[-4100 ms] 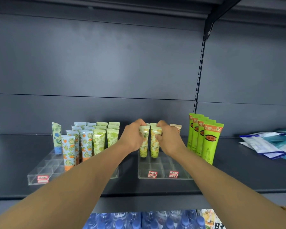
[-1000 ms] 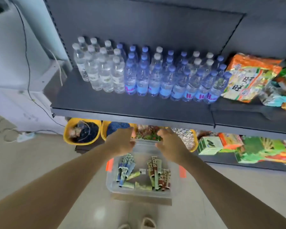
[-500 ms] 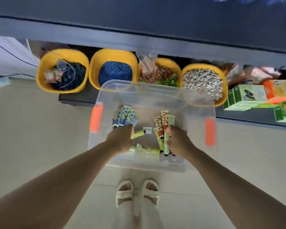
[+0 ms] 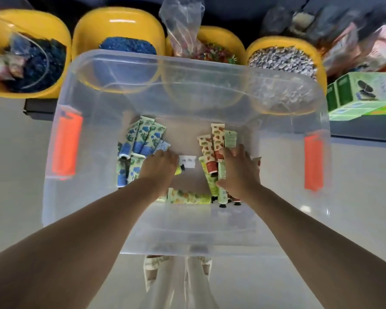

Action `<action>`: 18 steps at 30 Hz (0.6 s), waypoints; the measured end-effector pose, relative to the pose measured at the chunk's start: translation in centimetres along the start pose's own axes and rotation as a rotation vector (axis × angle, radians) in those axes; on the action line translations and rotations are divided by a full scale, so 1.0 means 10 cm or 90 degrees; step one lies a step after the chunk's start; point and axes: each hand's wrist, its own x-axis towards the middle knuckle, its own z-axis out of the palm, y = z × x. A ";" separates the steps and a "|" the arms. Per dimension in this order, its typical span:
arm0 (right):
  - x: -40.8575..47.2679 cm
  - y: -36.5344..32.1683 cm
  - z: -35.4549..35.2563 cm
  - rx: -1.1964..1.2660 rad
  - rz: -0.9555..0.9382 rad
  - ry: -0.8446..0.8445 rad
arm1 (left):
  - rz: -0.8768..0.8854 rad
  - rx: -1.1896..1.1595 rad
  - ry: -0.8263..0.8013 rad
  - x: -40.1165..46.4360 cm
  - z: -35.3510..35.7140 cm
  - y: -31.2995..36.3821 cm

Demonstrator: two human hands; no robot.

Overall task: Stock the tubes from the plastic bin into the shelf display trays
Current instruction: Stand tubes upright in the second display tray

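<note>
Both hands reach down into the clear plastic bin (image 4: 183, 90) at frame centre: the left hand (image 4: 158, 169) curls over a yellow-green tube (image 4: 178, 171) beside the blue-patterned tubes (image 4: 143, 141), and the right hand (image 4: 240, 172) grips a pale green tube (image 4: 222, 186) among the red-patterned tubes (image 4: 212, 148). Four yellow bowls (image 4: 118, 23) line the top edge

We are finding no readable text, printing on the tubes (image 4: 218, 139) in the plastic bin (image 4: 187, 70) showing only as blurred patterns, green boxes (image 4: 361, 90) at far right bearing illegible marks
</note>
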 end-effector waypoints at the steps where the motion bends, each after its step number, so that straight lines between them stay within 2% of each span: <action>1: 0.01 0.00 0.00 -0.017 -0.011 0.003 | 0.010 0.021 -0.001 0.01 0.03 0.00; 6: 0.05 -0.03 -0.02 -0.018 -0.024 0.027 | 0.020 -0.015 -0.004 0.03 0.04 -0.02; 11: -0.04 -0.09 -0.01 -0.004 0.011 0.051 | 0.013 -0.231 0.041 -0.07 -0.13 0.02; 15: -0.10 -0.06 -0.05 0.213 0.099 0.012 | -0.018 -0.386 0.062 -0.15 -0.29 -0.02; 18: -0.19 0.02 -0.20 0.268 0.077 -0.056 | -0.043 -0.476 0.054 -0.24 -0.50 -0.11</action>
